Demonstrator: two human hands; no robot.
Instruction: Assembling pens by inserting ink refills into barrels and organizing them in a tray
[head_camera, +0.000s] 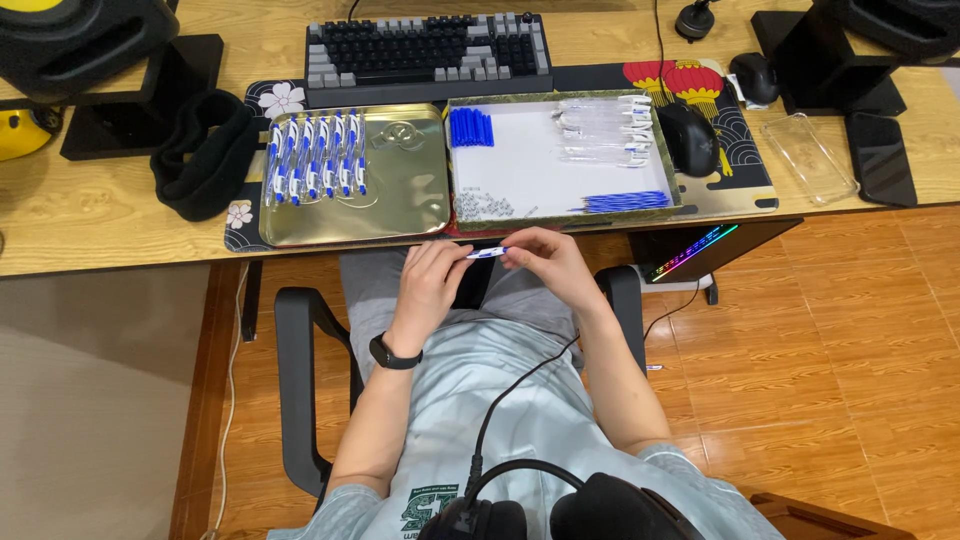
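While the person sits at the near edge of the wooden desk (90, 215), the left hand (432, 280) and right hand (545, 262) both pinch a slim blue-and-white plastic pen (487, 253), held level between them above the lap. Just beyond, a gold metal tray (400, 200) carries a row of finished pens (315, 158); to its right, a white-lined tray (530, 170) holds blue caps (470, 128), clear barrels (600, 128), blue refills (628, 201) and small springs (485, 207)
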